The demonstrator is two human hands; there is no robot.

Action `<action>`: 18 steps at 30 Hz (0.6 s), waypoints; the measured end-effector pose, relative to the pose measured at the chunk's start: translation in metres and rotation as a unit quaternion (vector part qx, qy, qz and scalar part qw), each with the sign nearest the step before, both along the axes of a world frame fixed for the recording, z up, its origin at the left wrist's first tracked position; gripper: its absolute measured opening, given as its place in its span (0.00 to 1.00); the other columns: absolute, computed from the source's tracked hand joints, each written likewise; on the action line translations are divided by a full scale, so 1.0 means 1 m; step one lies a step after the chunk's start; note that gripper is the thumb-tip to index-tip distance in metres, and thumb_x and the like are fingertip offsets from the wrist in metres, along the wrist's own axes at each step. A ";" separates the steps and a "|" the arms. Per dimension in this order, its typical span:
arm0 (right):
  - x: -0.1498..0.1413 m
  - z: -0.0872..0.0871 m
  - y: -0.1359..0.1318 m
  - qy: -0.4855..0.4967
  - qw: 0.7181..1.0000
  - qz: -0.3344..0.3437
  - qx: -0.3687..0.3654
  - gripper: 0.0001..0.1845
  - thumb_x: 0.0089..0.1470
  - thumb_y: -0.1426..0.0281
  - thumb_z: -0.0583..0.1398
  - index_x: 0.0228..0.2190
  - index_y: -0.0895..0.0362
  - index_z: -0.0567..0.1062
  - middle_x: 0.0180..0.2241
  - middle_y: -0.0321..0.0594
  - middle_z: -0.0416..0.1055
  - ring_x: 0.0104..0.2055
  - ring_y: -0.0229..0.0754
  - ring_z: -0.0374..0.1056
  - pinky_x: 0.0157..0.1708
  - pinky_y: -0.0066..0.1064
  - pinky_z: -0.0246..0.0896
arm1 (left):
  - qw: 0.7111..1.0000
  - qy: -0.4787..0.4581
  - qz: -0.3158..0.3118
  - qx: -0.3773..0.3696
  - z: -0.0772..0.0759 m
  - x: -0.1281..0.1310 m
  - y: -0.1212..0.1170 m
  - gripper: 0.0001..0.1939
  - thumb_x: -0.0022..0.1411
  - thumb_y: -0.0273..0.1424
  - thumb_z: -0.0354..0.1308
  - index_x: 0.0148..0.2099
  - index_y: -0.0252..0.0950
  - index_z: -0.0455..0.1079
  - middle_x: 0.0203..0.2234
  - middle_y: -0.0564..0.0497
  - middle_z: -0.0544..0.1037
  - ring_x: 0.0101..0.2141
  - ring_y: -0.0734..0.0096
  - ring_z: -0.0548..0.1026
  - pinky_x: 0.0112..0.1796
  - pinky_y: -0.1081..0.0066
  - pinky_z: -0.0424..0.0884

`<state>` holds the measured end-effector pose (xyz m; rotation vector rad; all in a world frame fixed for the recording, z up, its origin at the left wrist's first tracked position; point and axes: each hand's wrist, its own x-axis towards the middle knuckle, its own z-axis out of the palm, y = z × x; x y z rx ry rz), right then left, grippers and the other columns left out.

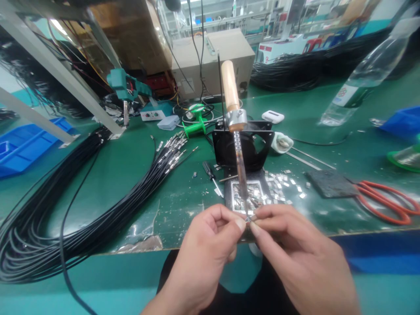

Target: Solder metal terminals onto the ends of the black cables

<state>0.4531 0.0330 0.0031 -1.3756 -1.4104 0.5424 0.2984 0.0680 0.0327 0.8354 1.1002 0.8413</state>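
Both hands meet at the near edge of the green bench. My left hand (206, 245) is closed in a pinch, and so is my right hand (295, 253). Between their fingertips is a tiny silvery piece (250, 217), too small to name. It sits right at the tip of a soldering iron (236, 144) with a wooden handle, which is fixed on a black stand (226, 148) and points down toward me. Under the tip lies a small tray (233, 192) of little metal pieces.
A thick bundle of black cables (82, 205) with metal terminals lies at left. Red-handled scissors (383, 199) and a dark pad (328, 183) are at right. A plastic bottle (364, 78), a green reel (195, 120), a small screwdriver (211, 177) and blue bins (22, 144) stand around.
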 end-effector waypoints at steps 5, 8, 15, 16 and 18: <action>0.000 0.002 -0.001 0.001 1.000 0.001 0.003 0.07 0.60 0.71 0.66 0.30 0.48 0.78 0.40 0.26 0.77 0.39 0.27 0.76 0.39 0.11 0.68 | 1.000 -0.002 0.000 0.002 0.001 0.000 0.000 0.12 0.62 0.33 0.67 0.32 0.32 0.69 0.19 0.60 0.64 0.19 0.84 0.55 0.21 0.77 0.50; -0.001 0.003 0.001 0.000 1.000 -0.001 0.007 0.07 0.59 0.72 0.66 0.30 0.47 0.78 0.40 0.26 0.77 0.39 0.27 0.76 0.38 0.11 0.68 | 1.000 0.007 -0.001 0.006 0.002 0.001 0.000 0.12 0.62 0.32 0.67 0.31 0.32 0.69 0.19 0.59 0.65 0.19 0.84 0.55 0.21 0.77 0.51; -0.001 0.006 0.001 0.013 1.000 0.007 0.012 0.08 0.60 0.73 0.65 0.29 0.49 0.78 0.39 0.28 0.77 0.39 0.29 0.76 0.37 0.13 0.69 | 1.000 -0.006 -0.001 0.007 0.004 0.000 0.002 0.11 0.62 0.31 0.67 0.31 0.32 0.69 0.20 0.59 0.65 0.19 0.85 0.55 0.21 0.77 0.50; -0.001 0.006 0.001 0.017 1.000 0.006 0.012 0.08 0.60 0.73 0.65 0.29 0.50 0.78 0.39 0.29 0.77 0.39 0.29 0.76 0.37 0.13 0.69 | 1.000 -0.007 -0.002 0.007 0.004 0.000 0.002 0.12 0.62 0.31 0.67 0.31 0.32 0.69 0.20 0.60 0.64 0.19 0.85 0.55 0.21 0.77 0.50; -0.001 0.006 0.001 0.018 1.000 0.006 0.012 0.08 0.60 0.73 0.65 0.29 0.49 0.78 0.39 0.28 0.77 0.38 0.28 0.76 0.36 0.13 0.69 | 1.000 -0.007 -0.002 0.007 0.004 0.000 0.002 0.12 0.62 0.31 0.67 0.31 0.32 0.69 0.20 0.59 0.65 0.19 0.85 0.55 0.21 0.77 0.50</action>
